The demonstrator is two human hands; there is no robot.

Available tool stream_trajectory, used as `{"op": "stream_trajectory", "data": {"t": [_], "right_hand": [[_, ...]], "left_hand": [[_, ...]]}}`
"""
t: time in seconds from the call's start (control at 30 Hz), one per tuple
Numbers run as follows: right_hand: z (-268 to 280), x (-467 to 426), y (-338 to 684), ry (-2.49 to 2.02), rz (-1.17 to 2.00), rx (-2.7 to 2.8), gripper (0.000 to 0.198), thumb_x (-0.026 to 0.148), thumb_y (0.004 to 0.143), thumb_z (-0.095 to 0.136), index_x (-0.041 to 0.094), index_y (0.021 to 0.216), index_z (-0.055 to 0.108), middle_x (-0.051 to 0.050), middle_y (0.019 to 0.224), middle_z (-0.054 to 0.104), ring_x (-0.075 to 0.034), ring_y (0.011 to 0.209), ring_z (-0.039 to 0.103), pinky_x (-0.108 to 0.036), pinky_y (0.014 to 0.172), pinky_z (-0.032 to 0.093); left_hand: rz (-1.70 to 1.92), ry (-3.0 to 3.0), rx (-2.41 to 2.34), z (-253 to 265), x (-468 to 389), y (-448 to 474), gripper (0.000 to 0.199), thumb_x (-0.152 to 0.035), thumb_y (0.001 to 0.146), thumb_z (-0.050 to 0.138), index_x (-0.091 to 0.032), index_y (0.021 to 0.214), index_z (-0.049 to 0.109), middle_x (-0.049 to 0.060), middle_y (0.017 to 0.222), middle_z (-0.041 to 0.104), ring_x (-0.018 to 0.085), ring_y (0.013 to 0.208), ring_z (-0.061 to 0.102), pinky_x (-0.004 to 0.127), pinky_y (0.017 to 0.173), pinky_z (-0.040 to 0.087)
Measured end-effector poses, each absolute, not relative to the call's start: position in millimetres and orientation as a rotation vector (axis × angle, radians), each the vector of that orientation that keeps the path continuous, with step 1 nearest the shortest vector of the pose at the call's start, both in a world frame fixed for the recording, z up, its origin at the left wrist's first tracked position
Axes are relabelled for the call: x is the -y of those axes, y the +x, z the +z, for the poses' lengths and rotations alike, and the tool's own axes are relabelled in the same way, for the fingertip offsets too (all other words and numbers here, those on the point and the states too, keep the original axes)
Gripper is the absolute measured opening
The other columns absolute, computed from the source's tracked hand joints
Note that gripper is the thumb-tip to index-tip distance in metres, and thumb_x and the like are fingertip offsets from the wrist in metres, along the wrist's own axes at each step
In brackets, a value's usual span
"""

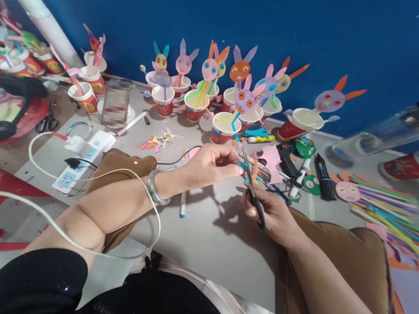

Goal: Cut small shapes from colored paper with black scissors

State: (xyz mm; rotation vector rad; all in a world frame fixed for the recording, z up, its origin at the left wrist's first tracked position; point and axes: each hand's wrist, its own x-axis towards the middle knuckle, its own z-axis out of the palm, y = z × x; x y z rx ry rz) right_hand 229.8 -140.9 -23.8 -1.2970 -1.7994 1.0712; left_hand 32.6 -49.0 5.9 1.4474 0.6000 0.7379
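My left hand (211,168) pinches a small teal piece of paper (242,168) between thumb and fingertips over the middle of the table. Black-handled scissors (255,205) are gripped in my right hand (270,215), their blades pointing up and left beside the teal piece. Whether the blades touch it I cannot tell. Just behind my hands stands a paper cup (222,130) with a purple paper rabbit head (244,100) on a stick. A white marker (183,205) with a blue end lies below my left hand.
Several cups with rabbit heads line the blue wall. A glue gun (289,159), black marker (324,177) and coloured sticks (393,209) lie to the right. Brown cushions (338,275) sit under both arms. A white cable (60,231) crosses my left arm from the power strip (84,160).
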Motion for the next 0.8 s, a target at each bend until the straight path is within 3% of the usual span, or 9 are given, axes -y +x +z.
{"op": "stream_trajectory", "data": {"t": [0.8], "right_hand": [[-23.5,140.9,230.0,-1.303,1.055,1.806,0.061,0.079,0.079,0.058,0.021,0.062,0.052,0.000,0.062,0.050,-0.016,0.064,0.045,-0.031,0.063,0.038]], "left_hand": [[0.735,1.434,-0.607,8.9,48.7,31.8,0.019,-0.027,0.074,0.068,-0.015,0.068,0.054,-0.003,0.063,0.050,0.007,0.060,0.041,0.023,0.057,0.033]]}}
